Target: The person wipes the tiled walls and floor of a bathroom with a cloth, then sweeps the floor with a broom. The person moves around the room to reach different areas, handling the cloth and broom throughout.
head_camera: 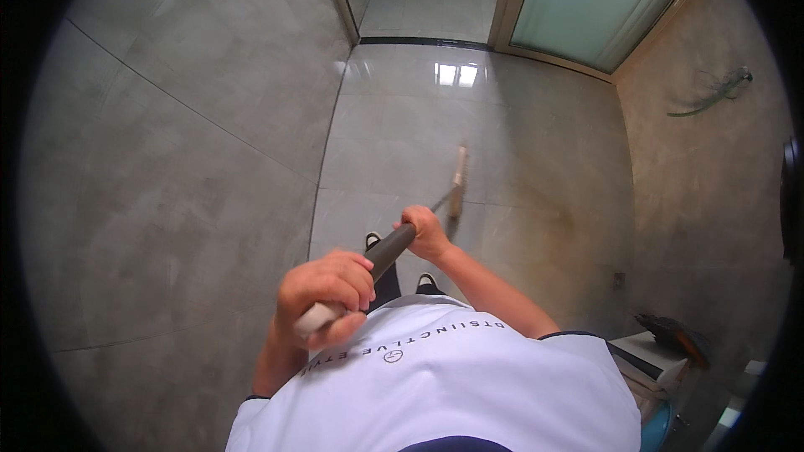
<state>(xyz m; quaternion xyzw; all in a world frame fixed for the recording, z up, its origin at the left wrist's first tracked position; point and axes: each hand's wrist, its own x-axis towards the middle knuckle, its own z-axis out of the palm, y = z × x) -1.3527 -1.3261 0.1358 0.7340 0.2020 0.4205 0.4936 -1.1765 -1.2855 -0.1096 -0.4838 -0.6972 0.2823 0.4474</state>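
Observation:
A long-handled floor broom slants away from my body, its thick grey handle [391,253] running down towards the floor. My left hand [326,289] is wrapped around the upper end, near the pale tip of the handle [319,319]. Lower down, my right hand [426,235] grips the same handle. The narrow broom head [459,179] is slightly blurred and lies over the grey floor tiles [389,163] ahead of my shoes [427,280]. Whether its bristles touch the floor I cannot tell.
Grey walls rise left [188,201] and right [678,188]. Ahead, a dark threshold [427,43] crosses a doorway beside a frosted glass door [578,6]. Loose wires in green sheathing [710,100] stick out of the right wall. A dark-bristled brush [675,336] lies among items at lower right.

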